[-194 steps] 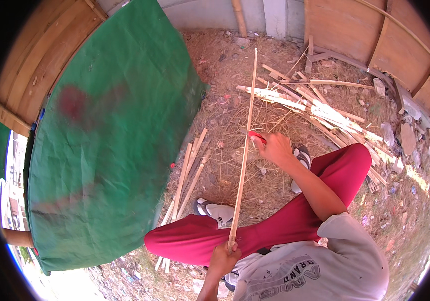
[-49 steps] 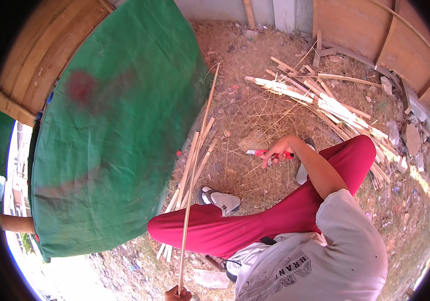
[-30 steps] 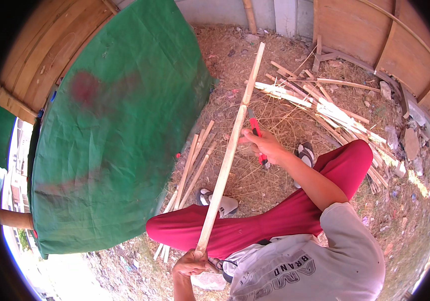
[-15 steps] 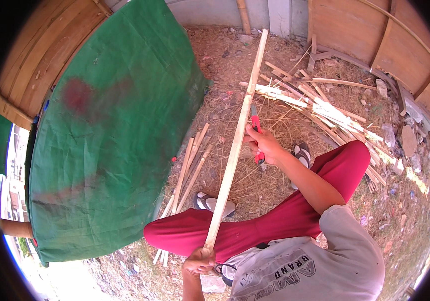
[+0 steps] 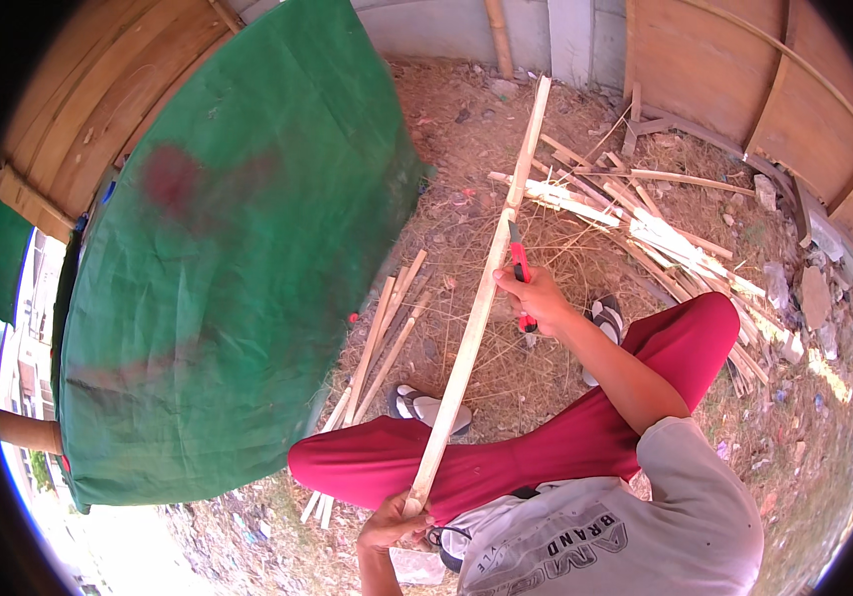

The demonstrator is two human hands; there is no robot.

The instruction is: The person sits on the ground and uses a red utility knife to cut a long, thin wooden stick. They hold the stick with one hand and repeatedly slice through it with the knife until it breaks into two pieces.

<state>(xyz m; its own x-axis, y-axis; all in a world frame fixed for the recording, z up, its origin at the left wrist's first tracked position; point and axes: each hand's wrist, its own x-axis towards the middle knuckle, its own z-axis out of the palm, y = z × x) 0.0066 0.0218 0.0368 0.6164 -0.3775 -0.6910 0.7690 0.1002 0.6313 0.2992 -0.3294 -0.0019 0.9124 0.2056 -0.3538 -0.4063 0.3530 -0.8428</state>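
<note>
A long pale bamboo strip (image 5: 476,323) slants across the middle, from my lap up toward the far wall. My left hand (image 5: 393,521) is closed around its near end, by my left thigh. In my right hand (image 5: 538,301) is a red and black utility knife (image 5: 521,266), gripped by its handle. The knife's blade points away from me, at the right edge of the strip, just below a node; whether it is cutting in cannot be made out. My right thumb and fingers lie close beside the strip.
A pile of split bamboo strips (image 5: 660,233) lies at far right, and several more (image 5: 382,328) lie by my left knee. A green tarp (image 5: 218,288) hangs at left; another person's arm (image 5: 31,433) shows beyond it. Wooden panels (image 5: 714,74) and a grey wall (image 5: 426,38) stand behind.
The whole view has shifted slightly. The strip's far end sits a little nearer to me, and the knife has moved slightly with my right hand. Both grips are the same.
</note>
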